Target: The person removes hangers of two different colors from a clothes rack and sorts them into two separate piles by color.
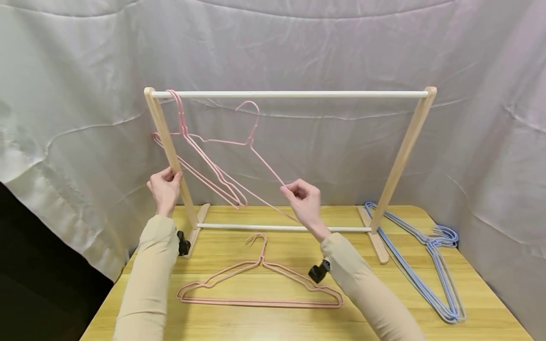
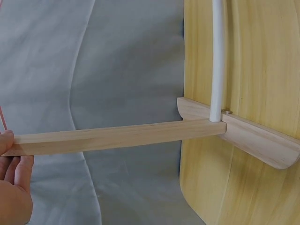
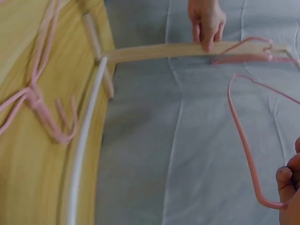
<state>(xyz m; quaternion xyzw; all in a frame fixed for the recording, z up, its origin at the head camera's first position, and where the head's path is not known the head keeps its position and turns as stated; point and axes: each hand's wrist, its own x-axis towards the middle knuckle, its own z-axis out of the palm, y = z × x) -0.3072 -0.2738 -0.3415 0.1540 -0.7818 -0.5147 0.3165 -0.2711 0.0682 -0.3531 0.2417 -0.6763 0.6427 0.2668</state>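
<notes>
My left hand point(image 1: 165, 189) grips the rack's left wooden post point(image 1: 187, 204) partway up, thumb and fingers on either side of it. In the left wrist view the fingers lie against the post point(image 2: 117, 136). My right hand point(image 1: 308, 203) pinches a pink wire hanger point(image 1: 269, 166) near its right corner. That hanger is tilted in the air, its hook just below the white top rod point(image 1: 324, 94) and apart from it. To its left, other pink hangers point(image 1: 182, 127) hang from the rod close to the left post. The right wrist view shows the held hanger's corner point(image 3: 244, 140) at my fingers.
Two pink hangers point(image 1: 261, 303) lie stacked on the wooden table point(image 1: 239, 327) in front of the rack. Several blue and grey hangers point(image 1: 449, 313) lie at the right, close to the right post point(image 1: 405, 147). A white lower bar point(image 1: 256, 228) joins the posts; grey curtain point(image 1: 324, 52) stands behind.
</notes>
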